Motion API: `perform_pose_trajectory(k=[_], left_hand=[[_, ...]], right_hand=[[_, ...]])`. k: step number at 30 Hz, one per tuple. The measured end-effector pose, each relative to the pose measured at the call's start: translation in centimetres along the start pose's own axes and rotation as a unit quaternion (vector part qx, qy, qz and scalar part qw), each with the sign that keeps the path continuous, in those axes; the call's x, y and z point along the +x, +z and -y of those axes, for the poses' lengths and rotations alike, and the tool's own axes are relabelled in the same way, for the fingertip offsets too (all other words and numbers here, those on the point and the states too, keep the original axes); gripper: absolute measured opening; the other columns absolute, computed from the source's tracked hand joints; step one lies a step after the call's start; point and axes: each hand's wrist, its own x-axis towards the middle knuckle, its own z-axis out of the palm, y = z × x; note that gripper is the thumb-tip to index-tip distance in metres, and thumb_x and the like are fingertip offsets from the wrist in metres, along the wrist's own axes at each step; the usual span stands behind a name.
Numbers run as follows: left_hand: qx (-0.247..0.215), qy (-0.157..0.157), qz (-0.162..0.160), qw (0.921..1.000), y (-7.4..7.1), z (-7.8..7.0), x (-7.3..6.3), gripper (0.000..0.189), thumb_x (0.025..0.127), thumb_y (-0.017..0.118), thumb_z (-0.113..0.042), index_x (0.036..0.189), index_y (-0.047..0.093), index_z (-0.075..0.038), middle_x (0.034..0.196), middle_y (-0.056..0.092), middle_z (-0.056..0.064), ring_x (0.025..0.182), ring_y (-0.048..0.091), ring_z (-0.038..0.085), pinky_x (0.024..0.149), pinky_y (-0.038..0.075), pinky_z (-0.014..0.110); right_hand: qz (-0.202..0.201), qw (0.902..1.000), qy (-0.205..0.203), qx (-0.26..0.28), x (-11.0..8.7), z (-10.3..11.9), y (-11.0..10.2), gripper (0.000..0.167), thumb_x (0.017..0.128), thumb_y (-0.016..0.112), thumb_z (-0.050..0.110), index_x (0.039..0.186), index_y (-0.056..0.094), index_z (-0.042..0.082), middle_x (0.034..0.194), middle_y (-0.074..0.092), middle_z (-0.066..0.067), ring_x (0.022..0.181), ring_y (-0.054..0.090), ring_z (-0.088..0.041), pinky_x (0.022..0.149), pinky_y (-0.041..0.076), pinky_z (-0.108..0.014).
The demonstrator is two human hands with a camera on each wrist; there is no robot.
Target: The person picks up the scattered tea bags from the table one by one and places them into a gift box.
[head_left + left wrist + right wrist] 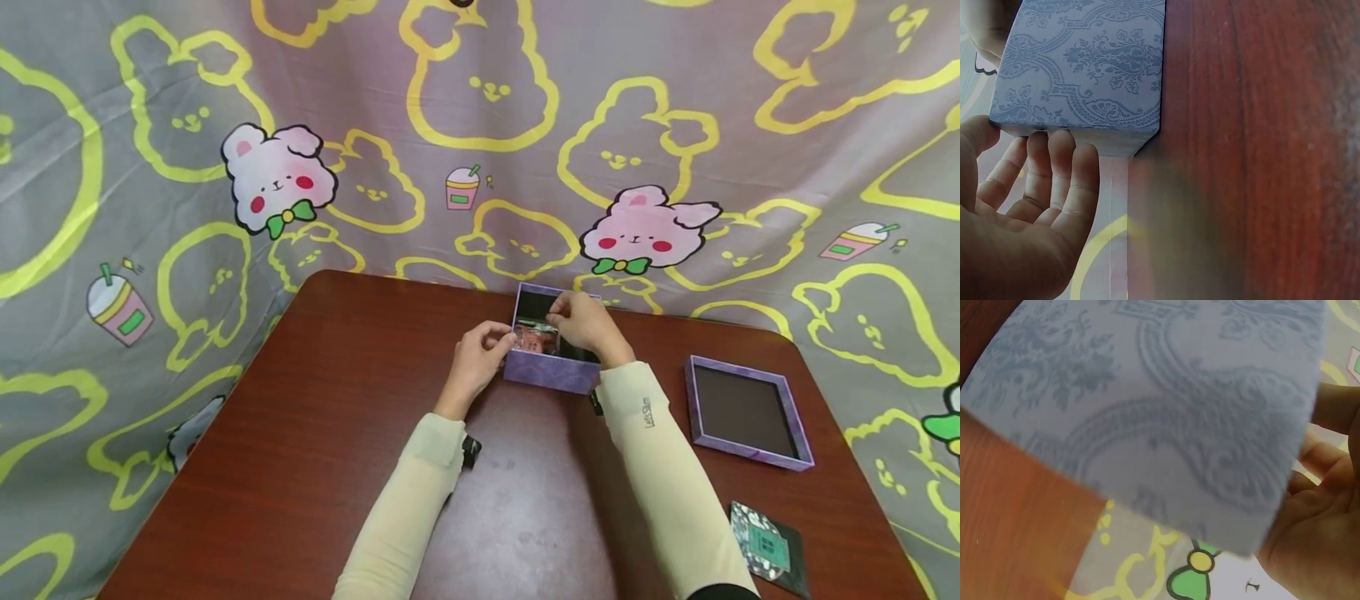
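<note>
A purple patterned open box point(551, 372) stands near the back edge of the table. Inside it, a small flat packet point(536, 340) with a reddish label leans toward the left wall. My left hand point(480, 354) holds the box's left side, thumb at the rim and fingertips against the outer wall; the left wrist view shows these fingers point(1060, 162) bent there. Over the box's right part, my right hand point(588, 325) pinches the packet near its upper right corner. The box's front wall point(1166, 412) hides those fingertips in the right wrist view.
The purple-edged lid point(746, 412) lies with its dark inside up on the table's right side. Nearer me, beside my right sleeve, lies another flat packet point(767, 546) with a green label. A patterned curtain point(480, 100) hangs directly behind the table point(360, 367).
</note>
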Motion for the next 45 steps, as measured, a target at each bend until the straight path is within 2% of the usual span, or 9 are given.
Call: perform_pose_trajectory(k=[4, 6, 11, 12, 15, 26, 34, 40, 45], left_hand=[[-0.003, -0.006, -0.012, 0.9999, -0.3, 0.1, 0.0, 0.026, 0.096, 0.071, -0.025, 0.114, 0.071, -0.007, 0.080, 0.067, 0.011, 0.072, 0.070, 0.036, 0.060, 0.055, 0.031], [-0.004, -0.010, -0.014, 0.9998, -0.4, 0.2, 0.0, 0.025, 0.096, 0.071, -0.025, 0.114, 0.071, -0.007, 0.080, 0.067, 0.010, 0.071, 0.069, 0.034, 0.060, 0.055, 0.030], [-0.011, -0.015, -0.006, 0.9998, -0.6, 0.3, 0.0, 0.025, 0.096, 0.071, -0.026, 0.115, 0.071, -0.009, 0.082, 0.068, 0.011, 0.073, 0.070, 0.036, 0.061, 0.056, 0.030], [-0.012, -0.014, -0.007, 0.9998, -0.6, 0.3, -0.1, 0.025, 0.096, 0.071, -0.026, 0.115, 0.071, -0.008, 0.082, 0.068, 0.012, 0.074, 0.070, 0.038, 0.061, 0.056, 0.031], [-0.016, -0.012, -0.017, 0.9997, -0.8, 0.3, -0.1, 0.026, 0.096, 0.071, -0.025, 0.115, 0.071, -0.007, 0.082, 0.068, 0.012, 0.075, 0.069, 0.040, 0.060, 0.056, 0.032], [-0.024, -0.008, -0.022, 0.9994, -0.2, 0.4, -0.1, 0.023, 0.096, 0.072, -0.025, 0.112, 0.072, -0.009, 0.079, 0.067, 0.008, 0.071, 0.069, 0.037, 0.059, 0.057, 0.033], [-0.011, -0.004, -0.028, 0.9995, 0.1, 0.5, -0.2, 0.019, 0.095, 0.072, -0.022, 0.110, 0.072, -0.010, 0.078, 0.066, 0.007, 0.064, 0.067, 0.026, 0.058, 0.056, 0.031], [-0.011, 0.001, -0.006, 0.9999, 0.9, 0.4, -0.3, 0.025, 0.096, 0.071, -0.027, 0.112, 0.072, -0.009, 0.077, 0.065, 0.007, 0.068, 0.069, 0.032, 0.059, 0.055, 0.029], [-0.006, 0.000, -0.015, 0.9999, 0.6, 0.1, -0.2, 0.023, 0.096, 0.071, -0.027, 0.112, 0.072, -0.011, 0.078, 0.066, 0.008, 0.066, 0.068, 0.029, 0.059, 0.056, 0.031]], right_hand=[[-0.014, 0.9997, -0.020, 0.008, -0.8, 0.3, -0.5, 0.015, 0.098, 0.065, 0.019, 0.098, 0.066, 0.004, 0.088, 0.065, -0.009, 0.083, 0.056, -0.029, 0.083, 0.046, -0.050], [-0.025, 0.9992, -0.030, 0.009, -1.1, 0.2, -0.8, 0.015, 0.098, 0.066, 0.019, 0.097, 0.067, 0.004, 0.085, 0.065, -0.008, 0.083, 0.056, -0.029, 0.091, 0.043, -0.052], [-0.075, 0.9968, -0.029, 0.003, -2.6, -0.5, -1.5, 0.013, 0.096, 0.068, 0.017, 0.096, 0.066, 0.005, 0.079, 0.063, -0.008, 0.076, 0.056, -0.028, 0.078, 0.047, -0.046], [-0.079, 0.9965, -0.028, 0.001, -2.9, -0.6, -1.5, 0.012, 0.096, 0.068, 0.018, 0.096, 0.066, 0.006, 0.078, 0.063, -0.007, 0.075, 0.055, -0.027, 0.069, 0.045, -0.043], [-0.087, 0.9957, -0.032, -0.005, -3.6, -0.8, -1.5, 0.012, 0.096, 0.068, 0.018, 0.096, 0.066, 0.007, 0.076, 0.062, -0.007, 0.071, 0.055, -0.025, 0.065, 0.045, -0.040], [-0.146, 0.9886, -0.034, -0.004, -6.8, -3.0, -3.0, 0.010, 0.093, 0.070, 0.016, 0.094, 0.068, 0.006, 0.078, 0.066, -0.006, 0.074, 0.059, -0.026, 0.069, 0.045, -0.040], [-0.146, 0.9893, -0.007, 0.008, -9.8, -4.9, -3.7, 0.015, 0.096, 0.068, 0.022, 0.097, 0.068, 0.007, 0.079, 0.067, -0.005, 0.073, 0.057, -0.023, 0.067, 0.043, -0.039], [-0.170, 0.9853, 0.013, -0.007, -12.9, -6.9, -4.6, 0.014, 0.097, 0.067, 0.021, 0.097, 0.068, 0.007, 0.082, 0.069, -0.004, 0.072, 0.060, -0.021, 0.065, 0.044, -0.038], [-0.173, 0.9847, 0.018, -0.001, -14.2, -7.9, -4.8, 0.019, 0.097, 0.067, 0.025, 0.098, 0.068, 0.006, 0.081, 0.069, -0.003, 0.071, 0.059, -0.019, 0.062, 0.045, -0.036]])
